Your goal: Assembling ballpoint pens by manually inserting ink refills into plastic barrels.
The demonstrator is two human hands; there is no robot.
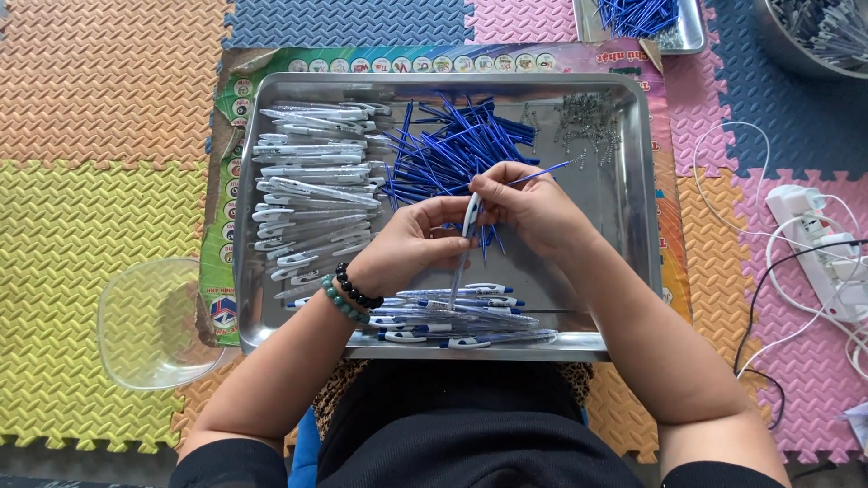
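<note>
Foam puzzle mats are covering the floor under my steel tray [633,181]. My left hand [407,244] is pinching a clear pen barrel [470,217] over the tray's middle, while my right hand [533,208] is gripping a blue refill [542,172]. Risk I'm seeing: the refill could slip sideways and scatter the tiny springs [588,122] near the far right corner.

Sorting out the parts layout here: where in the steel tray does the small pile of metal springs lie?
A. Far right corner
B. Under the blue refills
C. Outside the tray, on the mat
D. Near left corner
A: the springs lie in the tray's far right corner, beside the blue refills.
</note>
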